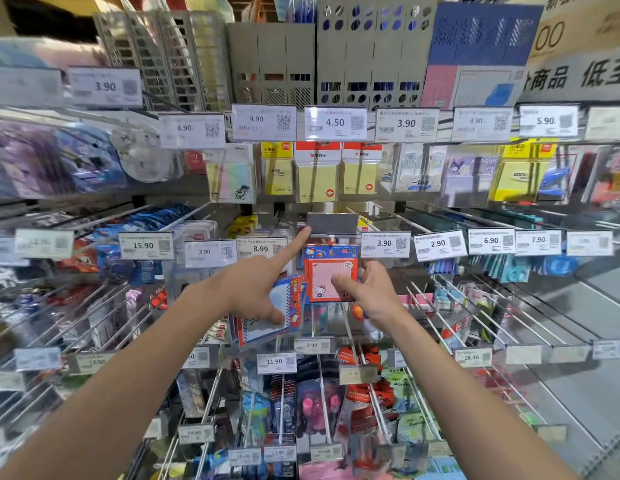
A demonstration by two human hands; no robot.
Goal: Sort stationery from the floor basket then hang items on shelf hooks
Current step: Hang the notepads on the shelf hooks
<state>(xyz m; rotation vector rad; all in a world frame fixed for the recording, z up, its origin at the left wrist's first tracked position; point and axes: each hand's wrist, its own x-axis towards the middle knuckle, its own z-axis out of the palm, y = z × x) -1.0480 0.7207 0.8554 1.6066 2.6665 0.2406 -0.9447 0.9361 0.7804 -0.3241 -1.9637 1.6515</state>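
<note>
The right hand's fingers lie out of sight behind the red note pack it pinches; only the thumb shows in front. The left hand covers much of the blue packs it holds. Whether the red pack hangs on a hook cannot be told. The packets at far left and the lowest price tags are smeared beyond reading. The frame's edge cuts off the banner.

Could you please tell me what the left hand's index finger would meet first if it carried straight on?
Most likely the grey label holder: the left hand, gripping a blue pack, points its index finger up and right at the holder's lower left corner. Whether they touch is unclear.
</note>
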